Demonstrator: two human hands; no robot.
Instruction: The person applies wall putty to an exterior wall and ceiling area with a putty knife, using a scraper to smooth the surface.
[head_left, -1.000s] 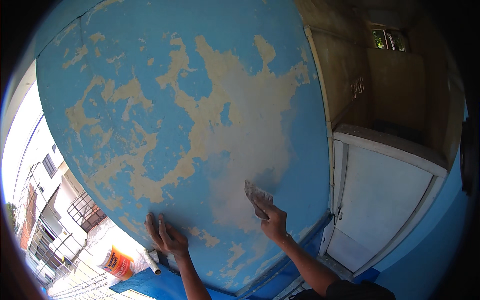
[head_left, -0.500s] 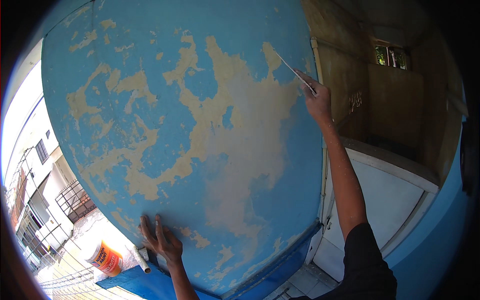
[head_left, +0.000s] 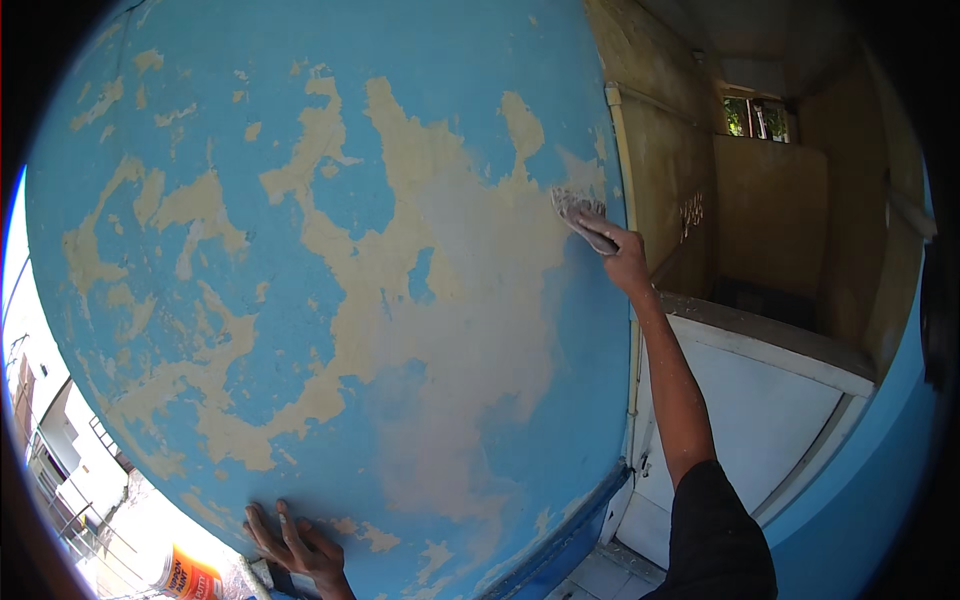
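A blue wall [head_left: 440, 40] with peeled, yellowish patches [head_left: 400, 150] fills most of the view. A pale, smoothed area of filler [head_left: 470, 330] runs down its middle. My right hand [head_left: 628, 262] is closed round the handle of a putty knife [head_left: 580, 210] near the wall's right edge. The blade's broad side, smeared with whitish paste, shows; whether it touches the wall I cannot tell. Low on the wall, my left hand [head_left: 300, 550] rests with its fingers spread and holds nothing.
An orange and white bucket [head_left: 192, 575] stands at the lower left. A pale pipe [head_left: 622, 150] runs down the wall's right edge. Beyond it are a white door panel [head_left: 740, 390] and a dim recess with a small window [head_left: 757, 118]. Tiles [head_left: 600, 575] lie below.
My right hand has come lower, and the putty knife has turned from edge-on to showing its broad, paste-smeared side. A pale smear shows above the blade. The whole view has shifted right.
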